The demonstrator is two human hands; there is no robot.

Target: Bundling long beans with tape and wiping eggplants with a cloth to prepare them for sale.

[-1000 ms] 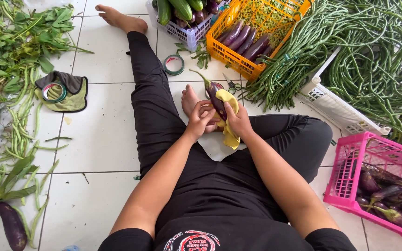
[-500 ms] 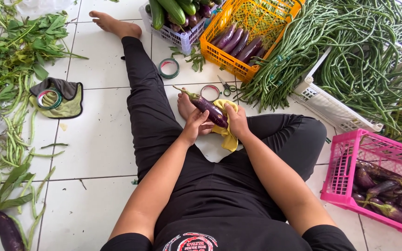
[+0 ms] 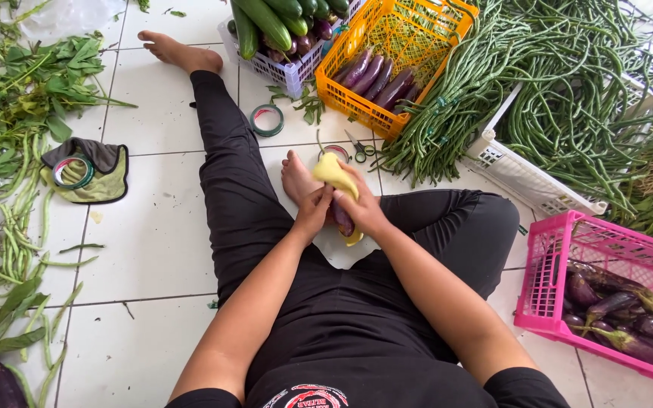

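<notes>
Surface: a floor [image 3: 153, 234] of glossy white square tiles with dark grout lines. The person sits on it, one leg stretched out, the other folded, both in black cloth.

Hands: the left hand [image 3: 313, 213] and right hand [image 3: 362, 208] meet above the folded leg's bare foot. Both are closed around a yellow cloth [image 3: 334, 172], soft and crumpled, wrapped over an eggplant [image 3: 344, 221]. The left fingers pinch the cloth's side; the right fingers curl over its top. Only a smooth, dark purple patch of the eggplant shows below the right palm.

Surroundings:
- Orange crate [image 3: 410, 30], rigid plastic lattice, holding long, glossy purple eggplants.
- Pale basket [image 3: 289, 72], holding smooth green cucumbers.
- Pink crate [image 3: 568, 257], plastic mesh, at the right, holding dark eggplants.
- Long beans [image 3: 568, 91], thin green strands, heaped over a white crate [image 3: 523, 177].
- Tape roll [image 3: 267, 119], a flat green ring, near the outstretched leg.
- Scissors [image 3: 360, 147], beside the folded foot.
- Rag [image 3: 103, 170], olive and grey, with a second tape ring resting on it.
- Leafy greens [image 3: 32, 83], matte and loose, along the left edge.
</notes>
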